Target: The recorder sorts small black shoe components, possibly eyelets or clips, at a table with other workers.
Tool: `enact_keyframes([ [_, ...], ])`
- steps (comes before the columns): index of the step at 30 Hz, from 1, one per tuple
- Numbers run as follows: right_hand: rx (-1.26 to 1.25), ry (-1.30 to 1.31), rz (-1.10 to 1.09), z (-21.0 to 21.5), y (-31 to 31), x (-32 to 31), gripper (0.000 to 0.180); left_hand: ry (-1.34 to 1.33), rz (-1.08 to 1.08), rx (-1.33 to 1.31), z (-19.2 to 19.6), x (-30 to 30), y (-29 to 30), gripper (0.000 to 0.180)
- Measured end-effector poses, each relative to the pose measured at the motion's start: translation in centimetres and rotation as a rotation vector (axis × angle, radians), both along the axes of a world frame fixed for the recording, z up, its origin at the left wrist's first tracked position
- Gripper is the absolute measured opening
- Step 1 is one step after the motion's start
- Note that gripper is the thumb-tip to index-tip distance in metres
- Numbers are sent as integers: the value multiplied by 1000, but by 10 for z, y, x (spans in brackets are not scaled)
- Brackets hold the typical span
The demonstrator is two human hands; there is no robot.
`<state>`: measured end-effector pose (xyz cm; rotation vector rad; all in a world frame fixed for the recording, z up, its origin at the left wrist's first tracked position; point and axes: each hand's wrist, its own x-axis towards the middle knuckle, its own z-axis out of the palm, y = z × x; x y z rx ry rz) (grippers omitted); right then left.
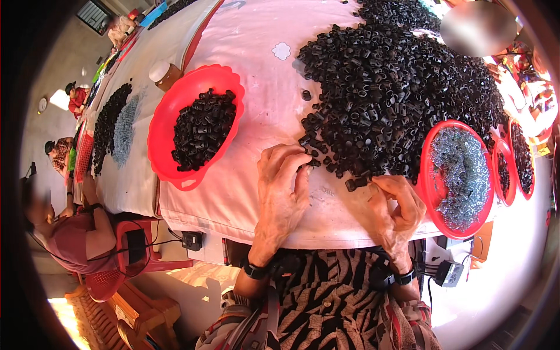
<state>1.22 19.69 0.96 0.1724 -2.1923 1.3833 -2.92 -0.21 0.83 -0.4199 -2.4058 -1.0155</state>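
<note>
Left hand (283,189): reaching in from the near edge, thumb and forefinger closing on a small black piece (307,165), just at the near left fringe of the heap.
Right hand (399,204): curling at the near edge of the heap, fingertips (378,181) meeting a black part (361,181); gripping or merely touching, cannot tell.
Black heap (396,87): spreading over the far right of the table, consisting of many small black pieces; reaching near to both hands.
Stray piece (306,95): lying just left of the heap.
Tablecloth (233,204): covering the table in pale pink, hanging over the near edge.
Left basin (163,128): standing left of the hands, showing a red scalloped rim, holding black pieces.
Right basin (424,181): standing just right of the right hand, red also, holding silvery-blue bits (461,181).
Small bowls (503,172): standing farther right, red, holding dark pieces.
Jar (165,76): standing beyond the left basin, brown under a pale lid.
Co-worker (70,239): sitting at far left, wearing a dull red top.
Wristbands (255,271): circling both wrists, dark.
</note>
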Motion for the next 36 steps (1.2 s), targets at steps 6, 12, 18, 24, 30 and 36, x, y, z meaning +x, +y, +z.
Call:
enact_keyframes([
  [6,-171,-63,-68,-7,4,5,10,1,-122,-57,5,10,16,28],
  [12,-246,64,-6,-17,13,5,28,-26,-295,-193,5,10,45,23],
  [18,-23,2,33,23,14,11,15,7,-206,-131,8,15,34,25],
  [24,67,-147,-244,43,90,12,15,-207,-216,674,1,16,8,28],
  [30,162,-297,-290,32,107,-2,11,-501,-251,1028,7,26,-4,20],
  [36,510,-352,-278,22,100,-16,12,-604,-240,1148,6,32,-9,21],
])
